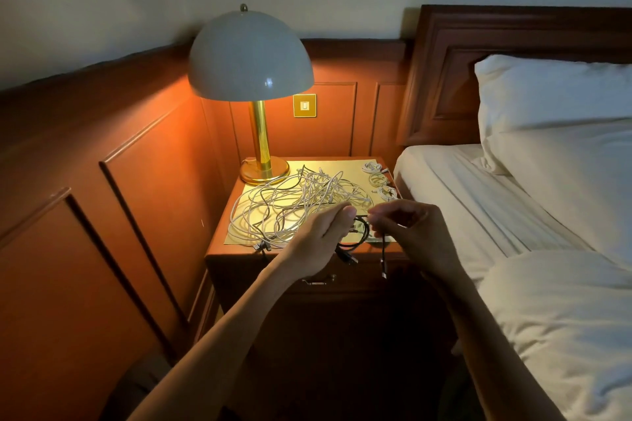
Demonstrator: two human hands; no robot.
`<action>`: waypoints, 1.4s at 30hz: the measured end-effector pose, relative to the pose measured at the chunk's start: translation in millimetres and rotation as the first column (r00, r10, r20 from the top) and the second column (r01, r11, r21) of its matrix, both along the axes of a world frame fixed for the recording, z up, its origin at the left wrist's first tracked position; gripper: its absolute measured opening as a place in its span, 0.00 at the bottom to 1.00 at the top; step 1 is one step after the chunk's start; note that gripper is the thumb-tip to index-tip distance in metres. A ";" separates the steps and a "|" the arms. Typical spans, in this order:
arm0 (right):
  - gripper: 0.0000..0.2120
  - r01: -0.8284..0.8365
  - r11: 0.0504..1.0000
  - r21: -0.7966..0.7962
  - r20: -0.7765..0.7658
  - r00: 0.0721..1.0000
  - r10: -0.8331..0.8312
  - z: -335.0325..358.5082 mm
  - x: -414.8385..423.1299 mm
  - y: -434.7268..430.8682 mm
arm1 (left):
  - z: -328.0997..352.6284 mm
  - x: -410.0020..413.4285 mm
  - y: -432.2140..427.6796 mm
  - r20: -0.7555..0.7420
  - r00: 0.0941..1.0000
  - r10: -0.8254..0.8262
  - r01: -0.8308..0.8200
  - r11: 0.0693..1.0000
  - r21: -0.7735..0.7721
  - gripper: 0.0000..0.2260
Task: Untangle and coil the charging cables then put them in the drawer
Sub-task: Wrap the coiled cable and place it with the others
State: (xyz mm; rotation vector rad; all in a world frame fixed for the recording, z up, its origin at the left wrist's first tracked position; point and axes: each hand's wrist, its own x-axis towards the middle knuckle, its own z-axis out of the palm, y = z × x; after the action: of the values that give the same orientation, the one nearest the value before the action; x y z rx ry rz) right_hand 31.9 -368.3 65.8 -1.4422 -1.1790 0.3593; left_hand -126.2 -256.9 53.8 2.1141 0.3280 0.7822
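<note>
One thin, looped black cable (364, 236) between fingers (345, 215)

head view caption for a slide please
Left hand and right hand hold a looped black cable over the nightstand, white tangle behind

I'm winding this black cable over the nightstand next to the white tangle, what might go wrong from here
1. If the black cable held by the left hand and right hand is threaded through the white tangle, pulling may drag the tangle off the front edge of the nightstand.
2. The drawer is shut; freeing a hand to open it may let the coil spring loose.
</note>
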 end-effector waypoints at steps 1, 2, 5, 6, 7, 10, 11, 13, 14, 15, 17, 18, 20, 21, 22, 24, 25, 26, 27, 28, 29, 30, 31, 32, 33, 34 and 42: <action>0.04 0.023 1.000 0.018 -0.049 0.999 -0.022 -3.1 -7.0 3.1 | 1.4 2.0 -0.7 0.027 0.999 0.032 -0.032 0.999 0.009 0.15; 0.03 0.043 0.999 0.026 -0.112 0.993 -0.040 -6.4 -14.0 6.0 | 1.4 3.6 -1.1 0.050 0.996 0.068 -0.069 0.997 0.027 0.15; 0.04 0.089 0.996 0.003 -0.312 0.946 -0.084 -13.8 -28.7 13.5 | -4.7 6.9 -0.7 0.102 0.981 0.164 -0.172 0.982 0.075 0.14; 0.05 0.093 0.996 -0.019 -0.357 0.929 -0.093 -14.9 -31.2 15.5 | -7.1 7.5 -0.8 0.110 0.976 0.189 -0.198 0.977 0.081 0.14; 0.06 0.092 0.995 -0.044 -0.387 0.916 -0.102 -14.9 -33.5 16.7 | -9.1 8.1 -0.8 0.114 0.972 0.205 -0.214 0.973 0.082 0.14; 0.10 0.043 0.995 -0.094 -0.492 0.867 -0.084 -12.5 -42.2 17.9 | -11.6 6.7 1.4 0.102 0.972 0.214 -0.219 0.974 0.047 0.14; 0.11 0.007 0.995 -0.096 -0.552 0.832 -0.059 -10.7 -45.8 16.9 | -12.1 5.6 3.4 0.097 0.971 0.217 -0.222 0.974 0.043 0.14; 0.10 -0.058 0.994 -0.096 -0.623 0.782 -0.014 -11.6 -50.1 16.7 | -13.3 3.3 7.6 0.098 0.966 0.239 -0.246 0.967 0.066 0.14; 0.10 -0.072 0.992 -0.106 -0.626 0.780 -0.010 -12.7 -50.9 17.2 | -13.9 2.3 9.2 0.101 0.964 0.246 -0.255 0.963 0.089 0.15; 0.11 -0.079 0.989 -0.121 -0.632 0.775 -0.015 -13.3 -51.5 17.5 | -14.2 1.3 10.3 0.100 0.963 0.249 -0.260 0.959 0.117 0.14; 0.14 -0.128 0.984 -0.127 -0.710 0.704 -0.001 -15.4 -51.1 18.7 | -15.4 -0.2 12.2 0.092 0.963 0.254 -0.267 0.944 0.193 0.13; 0.15 -0.158 0.980 -0.119 -0.760 0.650 0.012 -15.5 -51.8 18.6 | -15.8 -0.9 13.2 0.084 0.962 0.259 -0.272 0.934 0.233 0.13; 0.12 -0.152 0.981 -0.117 -0.741 0.672 0.016 -16.8 -52.7 17.4 | -15.5 -2.4 15.3 0.077 0.962 0.263 -0.274 0.914 0.298 0.13; 0.08 -0.117 0.985 -0.124 -0.695 0.719 -0.002 -17.3 -54.1 16.8 | -14.4 -3.3 16.1 0.078 0.963 0.259 -0.271 0.906 0.324 0.13; 0.07 -0.081 0.987 -0.136 -0.661 0.750 -0.029 -19.6 -54.3 17.0 | -13.6 -4.0 17.8 0.076 0.965 0.253 -0.263 0.902 0.342 0.13; 0.10 -0.069 0.983 -0.167 -0.693 0.717 -0.068 -23.6 -53.1 20.8 | -13.2 -4.8 21.9 0.062 0.971 0.232 -0.239 0.906 0.349 0.13; 0.13 -0.102 0.980 -0.173 -0.755 0.653 -0.066 -22.0 -53.1 24.0 | -13.2 -5.3 24.3 0.052 0.974 0.220 -0.225 0.911 0.345 0.14; 0.15 -0.141 0.976 -0.168 -0.815 0.576 -0.057 -19.1 -52.5 27.0 | -13.1 -5.8 26.4 0.040 0.977 0.210 -0.211 0.917 0.337 0.14; 0.16 -0.191 0.969 -0.155 -0.864 0.502 -0.039 -15.5 -52.1 28.7 | -12.8 -6.2 27.8 0.025 0.979 0.202 -0.199 0.923 0.330 0.15; 0.15 -0.244 0.962 -0.125 -0.904 0.428 -0.008 -12.9 -50.3 30.4 | -12.5 -6.3 28.7 0.015 0.981 0.195 -0.190 0.927 0.322 0.15; 0.13 -0.296 0.953 -0.066 -0.941 0.337 0.040 -11.0 -48.3 30.5 | -11.4 -6.5 28.5 0.013 0.982 0.186 -0.181 0.931 0.317 0.14; 0.12 -0.335 0.942 0.012 -0.968 0.231 0.095 -9.2 -47.6 29.1 | -10.4 -6.3 28.0 0.016 0.984 0.180 -0.176 0.934 0.311 0.13; 0.15 -0.367 0.926 0.092 -0.976 0.151 0.157 -6.7 -48.9 27.3 | -9.5 -6.2 27.3 0.020 0.984 0.177 -0.174 0.936 0.306 0.12; 0.20 -0.380 0.915 0.134 -0.968 0.147 0.202 -6.5 -48.5 25.8 | -9.1 -6.1 27.0 0.020 0.984 0.178 -0.175 0.938 0.298 0.11; 0.24 -0.385 0.913 0.133 -0.950 0.214 0.228 -5.9 -47.3 25.5 | -9.3 -6.2 27.1 0.013 0.984 0.180 -0.176 0.941 0.289 0.11; 0.27 -0.373 0.924 0.089 -0.913 0.340 0.225 -5.8 -46.4 25.6 | -10.3 -6.5 27.7 -0.002 0.983 0.182 -0.175 0.946 0.274 0.11; 0.14 0.185 0.948 0.258 0.368 0.889 -0.273 -24.2 -47.7 28.7 | -16.3 -11.1 33.5 -0.035 0.981 0.191 -0.186 0.975 0.118 0.16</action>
State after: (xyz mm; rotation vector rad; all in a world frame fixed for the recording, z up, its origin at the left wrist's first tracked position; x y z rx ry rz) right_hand -15.8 -339.6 41.7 -1.4817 -1.3047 -0.2400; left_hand -137.3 -223.4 37.5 2.2344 0.5264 0.8811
